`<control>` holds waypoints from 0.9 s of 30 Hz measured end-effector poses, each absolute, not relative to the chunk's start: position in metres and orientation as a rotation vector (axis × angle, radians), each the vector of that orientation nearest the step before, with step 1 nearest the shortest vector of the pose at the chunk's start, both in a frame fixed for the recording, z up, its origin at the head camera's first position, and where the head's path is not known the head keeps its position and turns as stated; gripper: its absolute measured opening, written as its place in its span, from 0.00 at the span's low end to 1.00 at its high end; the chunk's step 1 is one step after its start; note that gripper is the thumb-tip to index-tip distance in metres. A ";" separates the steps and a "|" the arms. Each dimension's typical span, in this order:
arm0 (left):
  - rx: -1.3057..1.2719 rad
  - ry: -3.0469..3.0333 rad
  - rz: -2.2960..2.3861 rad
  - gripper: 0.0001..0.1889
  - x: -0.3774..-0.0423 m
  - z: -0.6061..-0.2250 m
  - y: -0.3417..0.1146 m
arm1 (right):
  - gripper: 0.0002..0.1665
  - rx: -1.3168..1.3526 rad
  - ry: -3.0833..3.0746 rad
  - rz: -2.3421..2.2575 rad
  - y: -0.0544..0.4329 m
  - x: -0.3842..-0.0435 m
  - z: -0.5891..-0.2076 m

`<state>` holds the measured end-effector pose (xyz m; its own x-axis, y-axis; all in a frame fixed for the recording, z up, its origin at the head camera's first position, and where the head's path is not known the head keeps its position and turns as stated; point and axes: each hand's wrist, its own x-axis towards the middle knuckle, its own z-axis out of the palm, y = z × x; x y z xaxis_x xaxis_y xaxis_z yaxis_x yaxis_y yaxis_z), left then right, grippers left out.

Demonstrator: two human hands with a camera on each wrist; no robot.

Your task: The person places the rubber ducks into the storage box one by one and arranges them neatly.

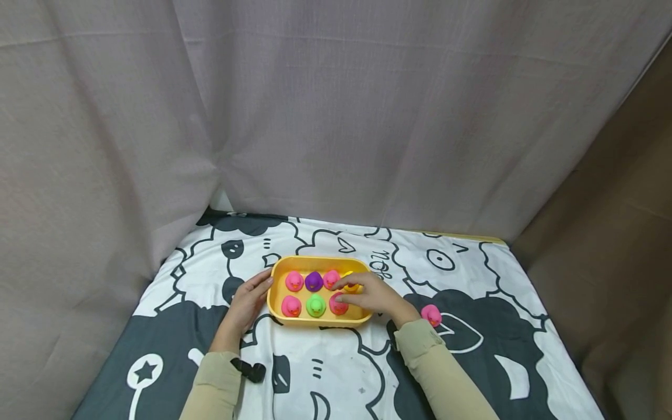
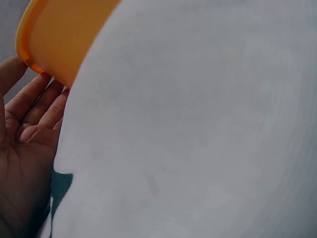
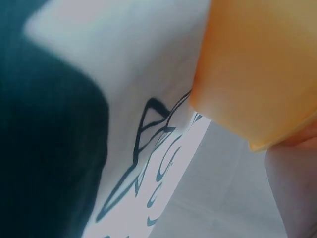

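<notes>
A yellow-orange tray (image 1: 279,315) holds several small toy ducks, among them pink ducks (image 1: 291,306), a purple duck (image 1: 314,282) and a green duck (image 1: 316,305). My left hand (image 1: 249,304) grips the tray's left end, its thumb at the rim and its fingers against the outer wall. From the right, my right hand (image 1: 370,294) reaches over the tray. Its index finger crosses a yellow duck (image 1: 349,274), and its thumb overlaps a pink duck (image 1: 338,306) in the front row. Whether these fingers pinch a duck I cannot tell; the hand hides the tray's right end.
One more pink duck (image 1: 431,315) lies on the printed cloth (image 1: 315,373), right of the tray, close by the right forearm. Grey curtains (image 1: 367,116) stand behind and on the left, with a brown one (image 1: 619,245) on the right.
</notes>
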<state>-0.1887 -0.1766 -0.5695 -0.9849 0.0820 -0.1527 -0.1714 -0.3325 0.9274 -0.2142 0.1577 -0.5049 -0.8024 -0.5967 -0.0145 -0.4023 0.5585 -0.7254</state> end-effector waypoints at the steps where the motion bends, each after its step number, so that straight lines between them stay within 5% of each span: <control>1: -0.114 1.713 2.445 0.28 -0.188 -0.569 -0.176 | 0.20 -0.808 2.527 -1.143 0.159 -0.214 -0.504; 17: -0.141 1.714 2.435 0.26 -0.187 -0.566 -0.175 | 0.18 -0.791 2.589 -1.397 0.205 -0.196 -0.494; 27: -0.129 1.729 2.413 0.26 -0.188 -0.565 -0.177 | 0.17 -0.526 2.800 -1.282 0.262 -0.173 -0.498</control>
